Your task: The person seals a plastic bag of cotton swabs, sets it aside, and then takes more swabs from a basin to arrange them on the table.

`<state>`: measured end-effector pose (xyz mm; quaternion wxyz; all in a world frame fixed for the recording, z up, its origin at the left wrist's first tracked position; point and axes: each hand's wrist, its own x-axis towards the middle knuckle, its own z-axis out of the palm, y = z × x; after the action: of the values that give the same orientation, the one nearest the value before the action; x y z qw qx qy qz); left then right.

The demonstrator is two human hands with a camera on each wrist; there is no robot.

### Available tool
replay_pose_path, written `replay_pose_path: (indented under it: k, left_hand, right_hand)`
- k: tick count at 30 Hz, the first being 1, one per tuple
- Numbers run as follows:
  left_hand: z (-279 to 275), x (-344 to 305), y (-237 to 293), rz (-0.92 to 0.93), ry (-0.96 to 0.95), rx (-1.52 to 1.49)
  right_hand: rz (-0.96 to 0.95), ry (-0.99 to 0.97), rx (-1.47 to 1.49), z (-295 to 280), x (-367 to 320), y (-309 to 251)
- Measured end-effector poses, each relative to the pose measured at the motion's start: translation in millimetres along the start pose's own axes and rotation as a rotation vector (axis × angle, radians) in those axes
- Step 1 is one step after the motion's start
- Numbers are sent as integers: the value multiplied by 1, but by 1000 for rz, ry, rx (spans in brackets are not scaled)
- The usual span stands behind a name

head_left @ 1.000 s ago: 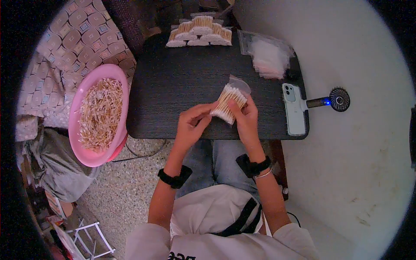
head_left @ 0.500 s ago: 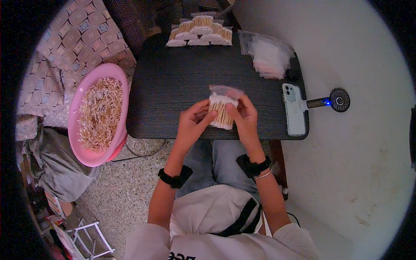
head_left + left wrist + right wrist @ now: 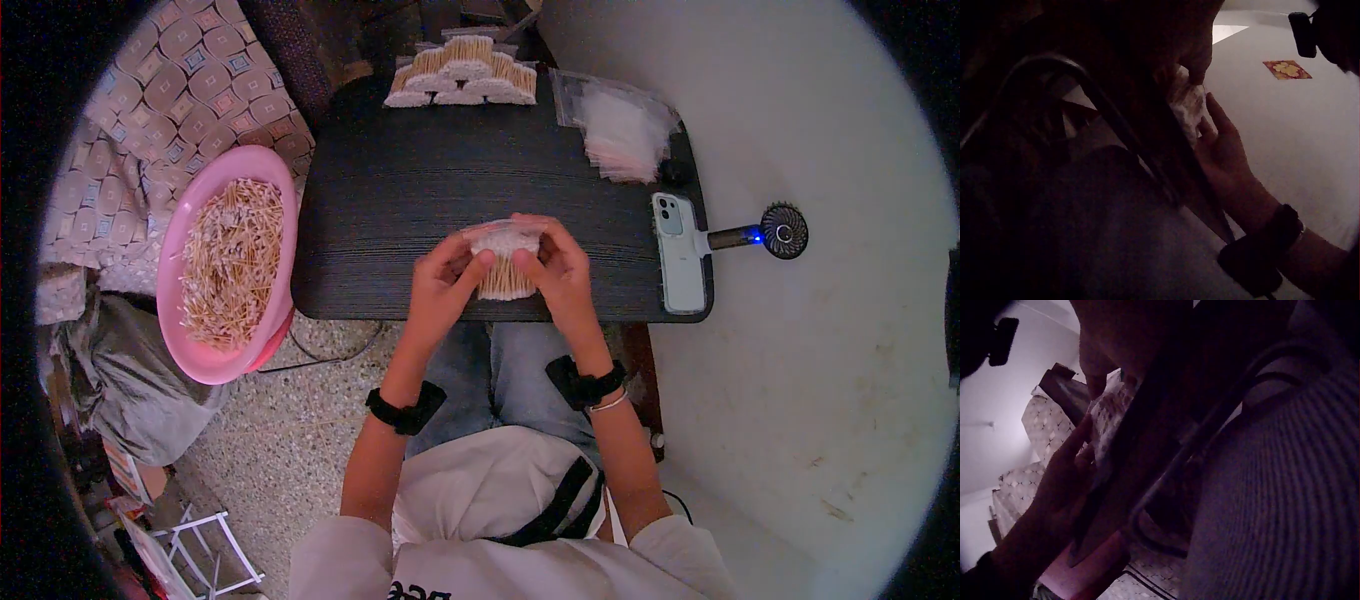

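Over the front part of the black table, both hands hold a clear zip bag of cotton swabs [image 3: 507,272] between them. My left hand [image 3: 440,285] grips its left side, thumb across the front. On the opposite side my right hand [image 3: 565,275] grips it the same way, with fingers up at the bag's top edge. The swabs stand upright in the bag, white tips at the top and bottom. The left wrist view is dark, with the bag [image 3: 1188,106] between the two hands; the right wrist view shows the bag [image 3: 1110,409] dimly too.
Several filled swab bags [image 3: 462,72] are stacked at the back of the black table [image 3: 390,200]. Flat plastic bags [image 3: 625,130] lie back right. A phone [image 3: 680,255] and a small fan [image 3: 783,230] are at the right edge. A pink tub [image 3: 172,290] of loose swabs stands left.
The bag has turned from a slant to upright and shifted slightly left and nearer the body. The left hand has gone from its lower corner to gripping its side.
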<state>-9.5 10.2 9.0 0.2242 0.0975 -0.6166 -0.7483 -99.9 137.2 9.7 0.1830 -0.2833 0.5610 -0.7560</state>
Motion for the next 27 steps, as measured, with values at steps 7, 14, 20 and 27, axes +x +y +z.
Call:
replay_pose_path:
  k: [7, 14, 20, 27]
  left_hand:
    - [-9, -2, -17, 14, 27, 224]
    - [-9, -1, -7, -34, -2, 269]
    - [2, -1, -9, 62, 7, -39]
    - [3, -2, -5, 127, -21, 317]
  right_hand:
    - [13, -30, -42, 1, -2, -3]
    - [106, -41, 22, 0, -2, -2]
    - [79, 6, -6, 0, 0, 4]
    - [123, 46, 34, 2, -1, 2]
